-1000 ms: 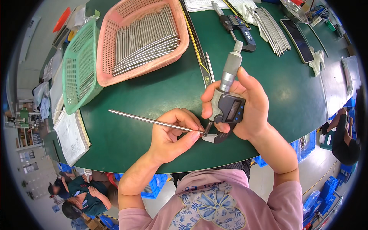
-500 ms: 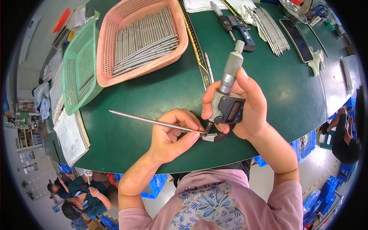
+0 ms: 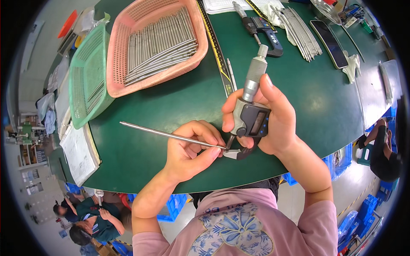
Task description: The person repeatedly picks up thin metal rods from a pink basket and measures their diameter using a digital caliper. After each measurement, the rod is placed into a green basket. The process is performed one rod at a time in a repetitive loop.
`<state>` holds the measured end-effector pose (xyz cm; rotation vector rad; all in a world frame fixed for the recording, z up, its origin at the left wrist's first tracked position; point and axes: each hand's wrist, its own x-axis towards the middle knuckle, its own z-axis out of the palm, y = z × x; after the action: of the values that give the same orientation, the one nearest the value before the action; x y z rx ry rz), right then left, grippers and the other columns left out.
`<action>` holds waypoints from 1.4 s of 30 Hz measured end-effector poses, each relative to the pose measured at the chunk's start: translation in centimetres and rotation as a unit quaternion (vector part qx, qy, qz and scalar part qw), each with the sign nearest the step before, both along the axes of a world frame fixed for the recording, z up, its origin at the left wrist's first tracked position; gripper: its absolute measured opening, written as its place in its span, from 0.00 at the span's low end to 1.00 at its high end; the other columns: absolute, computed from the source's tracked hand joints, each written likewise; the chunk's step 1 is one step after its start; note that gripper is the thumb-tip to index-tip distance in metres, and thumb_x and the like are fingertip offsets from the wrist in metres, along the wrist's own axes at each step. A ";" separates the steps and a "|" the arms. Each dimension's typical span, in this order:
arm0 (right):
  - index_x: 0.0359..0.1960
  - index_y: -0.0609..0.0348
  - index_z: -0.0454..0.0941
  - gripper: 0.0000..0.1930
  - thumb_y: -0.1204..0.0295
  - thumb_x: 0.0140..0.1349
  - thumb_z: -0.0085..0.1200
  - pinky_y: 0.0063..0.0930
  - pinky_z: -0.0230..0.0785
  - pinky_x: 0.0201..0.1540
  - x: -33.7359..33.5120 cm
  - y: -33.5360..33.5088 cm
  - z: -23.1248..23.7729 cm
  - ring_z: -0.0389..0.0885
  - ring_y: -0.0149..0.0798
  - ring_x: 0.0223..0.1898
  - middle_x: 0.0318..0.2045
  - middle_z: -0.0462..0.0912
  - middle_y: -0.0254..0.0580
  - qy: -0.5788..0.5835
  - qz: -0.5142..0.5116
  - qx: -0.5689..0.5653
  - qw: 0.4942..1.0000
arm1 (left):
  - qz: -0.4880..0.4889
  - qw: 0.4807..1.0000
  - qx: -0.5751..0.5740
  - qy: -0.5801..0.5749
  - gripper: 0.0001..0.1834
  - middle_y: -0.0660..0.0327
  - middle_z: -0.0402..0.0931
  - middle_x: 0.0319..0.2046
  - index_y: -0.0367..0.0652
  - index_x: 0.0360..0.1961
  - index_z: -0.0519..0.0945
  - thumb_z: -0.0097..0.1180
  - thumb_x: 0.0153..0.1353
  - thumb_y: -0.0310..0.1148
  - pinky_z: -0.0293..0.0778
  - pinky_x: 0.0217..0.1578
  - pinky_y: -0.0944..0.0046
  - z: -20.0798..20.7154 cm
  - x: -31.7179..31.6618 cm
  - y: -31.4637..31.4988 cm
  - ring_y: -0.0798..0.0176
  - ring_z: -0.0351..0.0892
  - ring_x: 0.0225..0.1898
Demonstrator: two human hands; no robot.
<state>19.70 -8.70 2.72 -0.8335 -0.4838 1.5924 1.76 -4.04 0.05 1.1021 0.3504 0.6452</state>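
Thin silvery metal rod [image 3: 147, 129], held aslant over a green table [image 3: 136, 170]: one end points up & L, the other sits at the measuring gap of a digital micrometer [image 3: 247, 113]. L hand [image 3: 188, 149] pinches it b/w thumb & fingers, close to the micrometer end. R hand [image 3: 277, 123] is wrapped round the micrometer's frame, thumb pointing up near the barrel, fingers curled on the other side. Can't tell if the spindle actually clamps the rod; the display [image 3: 258, 122] is too small to read.

Progress, as best judged: measuring of this one rod looks under way, not finished, w/ both hands busy at the gap. Pink basket [image 3: 114, 64], up & L, holds a big batch of similar rods [image 3: 160, 47], most side by side, some crossing aslant at the near side. Green basket [image 3: 79, 81], just L of it, shows only a few rods. Which lot is done & which is left, can't tell.

Further out, upper R: yellow-edged ruler [image 3: 215, 47], 2nd micrometer [image 3: 269, 36], a row of rods partly on white cloth, then a phone [image 3: 329, 42]. Papers [image 3: 80, 155] at the table's L edge. Lower L, past the table, a co-worker [image 3: 102, 215] in dark green.
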 end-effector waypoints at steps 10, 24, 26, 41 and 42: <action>0.31 0.69 0.73 0.36 0.42 0.57 0.27 0.19 0.61 0.11 0.0 0.0 -0.1 0.68 0.31 0.11 0.21 0.77 0.49 0.004 -0.003 -0.006 1.000 | 0.007 1.000 0.008 0.012 0.08 0.55 0.72 0.31 0.36 0.30 0.69 0.54 0.49 0.17 0.71 0.32 0.71 -0.1 -0.1 -0.1 0.68 0.74 0.30; 0.30 0.64 0.73 0.33 0.42 0.56 0.33 0.19 0.60 0.13 0.0 -0.2 0.2 0.67 0.29 0.11 0.20 0.76 0.44 -0.017 0.005 -0.004 1.000 | 0.004 0.999 0.029 0.019 0.09 0.55 0.72 0.32 0.36 0.31 0.70 0.54 0.49 0.16 0.71 0.35 0.70 0.0 -0.1 -0.1 0.66 0.74 0.35; 0.30 0.64 0.73 0.33 0.42 0.56 0.33 0.19 0.60 0.13 0.1 -0.2 0.1 0.67 0.29 0.11 0.20 0.76 0.44 -0.013 0.006 -0.014 1.000 | 0.005 1.000 0.019 0.010 0.10 0.55 0.71 0.33 0.36 0.32 0.70 0.54 0.48 0.16 0.72 0.36 0.69 0.1 0.1 0.0 0.66 0.74 0.36; 0.32 0.67 0.72 0.35 0.43 0.61 0.24 0.20 0.61 0.15 -0.1 -0.1 -0.1 0.68 0.31 0.12 0.21 0.77 0.46 0.001 0.004 0.000 1.000 | -0.006 1.000 0.007 -0.003 0.08 0.53 0.72 0.33 0.35 0.31 0.70 0.54 0.49 0.16 0.72 0.33 0.70 -0.2 -0.2 0.1 0.66 0.74 0.32; 0.32 0.67 0.72 0.35 0.43 0.61 0.24 0.20 0.61 0.15 -0.1 -0.1 -0.1 0.68 0.31 0.12 0.21 0.77 0.46 0.000 0.004 0.000 1.000 | -0.003 1.000 0.001 0.002 0.08 0.53 0.72 0.33 0.35 0.31 0.70 0.53 0.49 0.16 0.72 0.33 0.70 -0.2 -0.2 0.0 0.66 0.74 0.31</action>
<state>19.62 -8.79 2.58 -0.8322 -0.4875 1.5990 1.53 -4.00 -0.11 1.1052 0.3491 0.6379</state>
